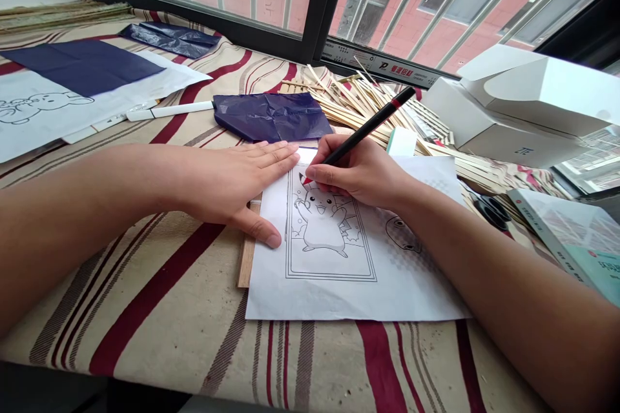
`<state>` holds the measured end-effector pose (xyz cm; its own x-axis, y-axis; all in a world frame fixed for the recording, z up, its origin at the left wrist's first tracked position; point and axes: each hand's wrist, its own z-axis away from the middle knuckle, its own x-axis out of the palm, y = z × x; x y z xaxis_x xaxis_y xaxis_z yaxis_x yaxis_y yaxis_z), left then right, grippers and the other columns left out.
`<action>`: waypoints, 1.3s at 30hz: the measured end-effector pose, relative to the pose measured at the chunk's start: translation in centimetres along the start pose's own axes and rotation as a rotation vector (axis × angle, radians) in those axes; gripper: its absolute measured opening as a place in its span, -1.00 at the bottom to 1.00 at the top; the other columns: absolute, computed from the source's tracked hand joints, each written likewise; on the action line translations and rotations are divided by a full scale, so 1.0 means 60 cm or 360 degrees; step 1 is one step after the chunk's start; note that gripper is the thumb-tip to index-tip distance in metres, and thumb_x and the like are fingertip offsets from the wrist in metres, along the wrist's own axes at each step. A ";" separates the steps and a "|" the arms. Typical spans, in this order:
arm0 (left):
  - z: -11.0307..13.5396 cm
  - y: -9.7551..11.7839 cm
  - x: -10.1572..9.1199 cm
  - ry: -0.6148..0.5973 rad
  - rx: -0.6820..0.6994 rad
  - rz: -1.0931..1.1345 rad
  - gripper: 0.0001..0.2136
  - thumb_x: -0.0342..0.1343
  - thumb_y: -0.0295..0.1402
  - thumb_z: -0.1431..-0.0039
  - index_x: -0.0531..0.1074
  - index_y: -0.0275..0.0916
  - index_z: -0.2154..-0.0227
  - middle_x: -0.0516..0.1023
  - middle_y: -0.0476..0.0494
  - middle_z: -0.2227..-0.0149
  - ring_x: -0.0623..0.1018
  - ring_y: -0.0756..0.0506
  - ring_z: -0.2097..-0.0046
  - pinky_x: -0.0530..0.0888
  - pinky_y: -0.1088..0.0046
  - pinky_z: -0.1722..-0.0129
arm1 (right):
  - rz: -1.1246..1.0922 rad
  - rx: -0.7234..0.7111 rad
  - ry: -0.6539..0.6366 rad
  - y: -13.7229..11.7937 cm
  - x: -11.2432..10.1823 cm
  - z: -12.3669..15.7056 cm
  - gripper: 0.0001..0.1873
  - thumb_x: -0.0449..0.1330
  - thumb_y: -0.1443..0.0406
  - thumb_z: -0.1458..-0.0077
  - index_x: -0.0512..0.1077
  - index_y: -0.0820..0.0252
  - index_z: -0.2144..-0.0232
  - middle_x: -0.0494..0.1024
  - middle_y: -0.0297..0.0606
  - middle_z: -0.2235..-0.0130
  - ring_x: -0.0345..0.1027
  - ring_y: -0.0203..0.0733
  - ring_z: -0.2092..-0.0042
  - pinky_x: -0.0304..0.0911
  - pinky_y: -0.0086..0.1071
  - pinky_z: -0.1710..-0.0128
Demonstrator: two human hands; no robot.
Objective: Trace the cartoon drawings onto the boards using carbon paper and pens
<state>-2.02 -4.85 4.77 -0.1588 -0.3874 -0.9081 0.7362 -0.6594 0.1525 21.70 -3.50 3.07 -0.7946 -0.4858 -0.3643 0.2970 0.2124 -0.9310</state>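
My right hand is closed around a black pencil with a red band near its upper end. Its lower tip meets the paper by the ear of a printed cartoon figure, inside a ruled frame. My left hand lies flat, fingers stretched out, pressing the upper left edge of the white paper sheet. Under that sheet, a wooden board shows along the left side. A crumpled piece of dark blue carbon paper rests just beyond both hands.
A white pen lies at left, beside another printed sheet and dark blue carbon paper. Thin wooden strips are heaped by the window. White box, black-handled scissors and a book sit at right.
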 end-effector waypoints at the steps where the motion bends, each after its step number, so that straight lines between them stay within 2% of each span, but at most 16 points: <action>1: 0.000 0.000 0.000 -0.0001 0.0006 0.0000 0.27 0.04 0.44 -0.08 -0.33 -0.36 -0.56 -0.45 -0.28 -0.59 -0.27 -0.42 -0.59 -0.12 0.09 -0.54 | -0.0003 0.0005 -0.0014 -0.001 -0.001 0.000 -0.72 0.48 0.36 -0.03 0.42 0.19 0.49 0.48 -0.45 0.63 0.21 -0.45 0.63 0.07 -0.50 0.68; 6: -0.001 0.001 0.000 -0.0022 0.0018 -0.0051 0.25 0.01 0.44 -0.10 -0.38 -0.35 -0.55 -0.49 -0.27 -0.58 -0.28 -0.42 -0.59 -0.13 0.08 -0.54 | -0.0030 0.0032 -0.0079 -0.002 -0.006 0.000 -0.68 0.51 0.30 -0.02 0.41 0.18 0.50 0.47 -0.44 0.63 0.21 -0.44 0.63 0.05 -0.49 0.68; 12: -0.001 0.002 -0.001 -0.0036 0.0005 -0.0026 0.26 0.03 0.43 -0.10 -0.38 -0.35 -0.55 -0.53 -0.28 -0.57 -0.30 -0.44 -0.58 -0.14 0.06 -0.54 | -0.0148 -0.0004 0.0170 0.008 0.000 -0.003 -0.69 0.50 0.25 -0.04 0.40 0.15 0.39 0.49 -0.46 0.57 0.23 -0.42 0.61 0.11 -0.46 0.65; 15: 0.000 0.001 -0.001 -0.0021 0.0011 -0.0009 0.25 0.05 0.42 -0.10 -0.36 -0.33 -0.56 -0.51 -0.28 -0.58 -0.28 -0.45 -0.58 -0.13 0.07 -0.54 | -0.0142 -0.0034 0.0155 0.009 0.003 -0.003 -0.69 0.51 0.28 -0.01 0.41 0.15 0.37 0.47 -0.48 0.57 0.26 -0.39 0.59 0.15 -0.45 0.64; 25: 0.001 0.003 -0.002 -0.0025 -0.0002 -0.0002 0.26 0.05 0.44 -0.09 -0.37 -0.33 -0.56 -0.50 -0.30 -0.58 -0.27 -0.43 -0.59 -0.12 0.07 -0.54 | 0.0018 0.0022 0.0173 0.002 0.008 0.003 -0.76 0.42 0.28 -0.12 0.39 0.12 0.41 0.46 -0.45 0.56 0.25 -0.38 0.59 0.16 -0.42 0.63; 32: 0.001 0.001 -0.002 0.0035 0.0016 0.0054 0.25 0.11 0.41 -0.08 -0.31 -0.29 -0.56 -0.42 -0.31 -0.58 -0.21 -0.46 -0.58 -0.06 0.08 -0.53 | 0.0035 -0.0001 0.0163 0.005 0.007 0.001 -0.79 0.40 0.30 -0.14 0.40 0.13 0.39 0.48 -0.44 0.55 0.26 -0.38 0.59 0.16 -0.42 0.63; 39: 0.001 0.003 -0.002 0.0006 0.0018 0.0023 0.25 0.09 0.40 -0.10 -0.34 -0.35 -0.56 -0.46 -0.33 -0.58 -0.24 -0.47 -0.58 -0.08 0.03 -0.53 | 0.0039 -0.0001 0.0183 0.005 0.007 0.002 -0.76 0.42 0.29 -0.11 0.40 0.12 0.40 0.49 -0.44 0.56 0.28 -0.36 0.59 0.17 -0.41 0.63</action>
<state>-1.90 -4.92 4.94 -0.1457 -0.3947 -0.9072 0.7307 -0.6611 0.1703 21.53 -3.73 2.67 -0.8426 -0.3802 -0.3815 0.3166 0.2235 -0.9219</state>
